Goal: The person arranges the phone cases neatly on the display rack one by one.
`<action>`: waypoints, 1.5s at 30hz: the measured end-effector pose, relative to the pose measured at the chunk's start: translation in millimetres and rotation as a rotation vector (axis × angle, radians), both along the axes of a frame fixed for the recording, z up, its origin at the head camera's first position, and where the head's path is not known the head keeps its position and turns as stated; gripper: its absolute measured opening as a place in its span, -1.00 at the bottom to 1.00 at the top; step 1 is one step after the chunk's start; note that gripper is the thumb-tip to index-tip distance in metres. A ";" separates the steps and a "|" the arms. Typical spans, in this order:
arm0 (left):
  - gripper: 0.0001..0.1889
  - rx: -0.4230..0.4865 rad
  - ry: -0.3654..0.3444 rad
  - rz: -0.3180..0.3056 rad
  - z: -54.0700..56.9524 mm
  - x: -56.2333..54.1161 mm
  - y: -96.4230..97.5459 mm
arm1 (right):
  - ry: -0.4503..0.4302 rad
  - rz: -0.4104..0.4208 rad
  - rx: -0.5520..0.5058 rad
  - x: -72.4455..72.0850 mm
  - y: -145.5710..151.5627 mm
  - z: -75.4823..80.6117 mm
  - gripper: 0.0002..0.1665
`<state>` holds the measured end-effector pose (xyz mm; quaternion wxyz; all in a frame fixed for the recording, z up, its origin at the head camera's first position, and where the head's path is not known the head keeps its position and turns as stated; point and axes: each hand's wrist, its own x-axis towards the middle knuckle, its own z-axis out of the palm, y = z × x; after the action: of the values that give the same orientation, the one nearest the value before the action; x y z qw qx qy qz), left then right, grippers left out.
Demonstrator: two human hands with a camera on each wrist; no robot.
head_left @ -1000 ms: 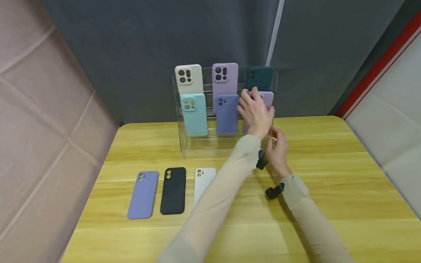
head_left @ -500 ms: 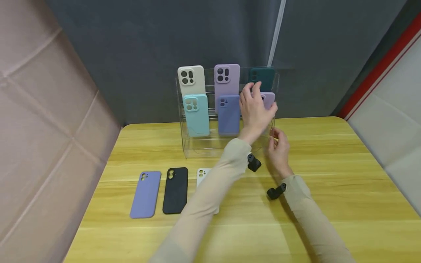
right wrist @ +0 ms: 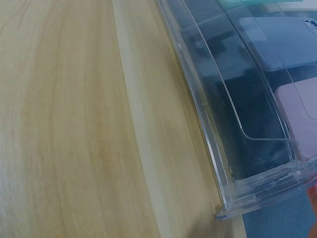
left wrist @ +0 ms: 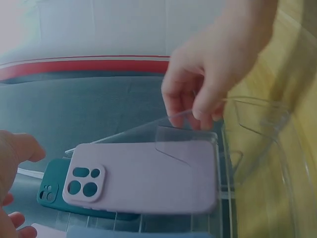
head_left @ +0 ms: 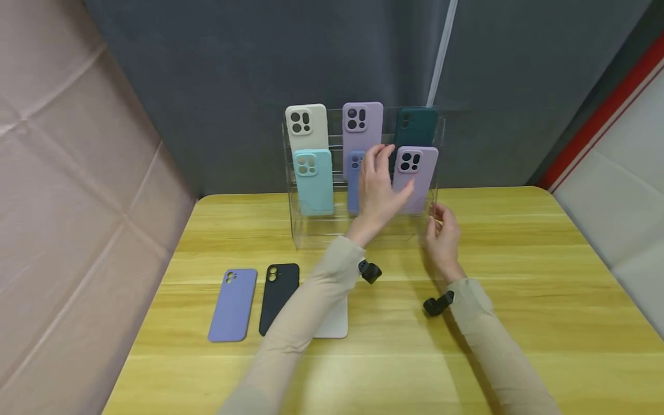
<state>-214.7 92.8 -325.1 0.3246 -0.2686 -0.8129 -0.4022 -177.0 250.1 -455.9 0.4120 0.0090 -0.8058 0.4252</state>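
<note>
A clear acrylic tiered display stand [head_left: 358,236] holds upright phone cases in two rows. My left hand [head_left: 381,193] has its fingers spread and nothing held, in front of the blue case [head_left: 353,193] and partly covering it. Just right of that hand, the lilac case [head_left: 419,178] leans in the front row, fully visible. At the stand's right side, my right hand [head_left: 443,236] pinches the side panel between thumb and fingers, as the left wrist view shows. Behind the lilac case stands a dark green case [left wrist: 52,184].
A turquoise case [head_left: 313,187] fills the front left, with a cream case [head_left: 308,124] and a purple case [head_left: 363,118] behind. On the table [head_left: 519,288] lie a periwinkle case [head_left: 233,305], a black case [head_left: 277,291] and a white case [head_left: 334,323], the last partly under my left arm.
My left hand has come off the lilac case in the front row and moved left, fingers opening. The right hand stays on the stand's side.
</note>
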 end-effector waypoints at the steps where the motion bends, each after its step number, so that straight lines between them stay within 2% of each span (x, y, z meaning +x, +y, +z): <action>1: -0.31 -0.009 0.012 -0.008 -2.2 0.8 -4.3 | 0.001 0.002 -0.001 -0.1 -0.2 0.1 -0.71; 6: -0.30 -0.059 0.069 -0.042 -15.7 5.7 -23.6 | -0.018 -0.006 -0.011 0.0 0.5 -0.9 -0.71; 11: -0.29 -0.088 0.066 -0.076 -33.1 10.0 -44.4 | -0.018 -0.018 -0.001 -0.3 0.4 -0.9 -0.71; 13: -0.29 -0.087 0.033 -0.095 -38.8 12.0 -52.8 | -0.015 -0.014 -0.002 -0.4 0.2 -0.9 -0.71; 19: -0.28 -0.044 -0.161 -0.171 -50.4 21.2 -79.5 | -0.016 0.006 -0.012 -0.8 -0.4 -1.3 -0.71; 21: -0.27 -0.034 -0.199 -0.182 -53.9 24.3 -88.8 | -0.016 0.008 -0.014 -0.7 -0.4 -1.3 -0.71; 33: -0.25 -0.063 -0.296 -0.165 -78.9 40.5 -142.7 | -0.017 -0.016 -0.010 -0.9 -0.7 -1.4 -0.73; 38: -0.26 -0.089 -0.336 -0.120 -91.3 48.9 -167.4 | -0.014 -0.018 0.002 -1.6 -0.9 -3.0 -0.73; 45: -0.28 -0.148 -0.324 -0.052 -107.6 58.8 -203.6 | -0.016 -0.009 -0.032 -0.9 -1.3 -2.6 -0.73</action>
<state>-155.9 -110.7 -432.7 0.1580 -0.2442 -0.8748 -0.3874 -177.8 248.7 -458.5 0.4075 -0.0046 -0.8023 0.4361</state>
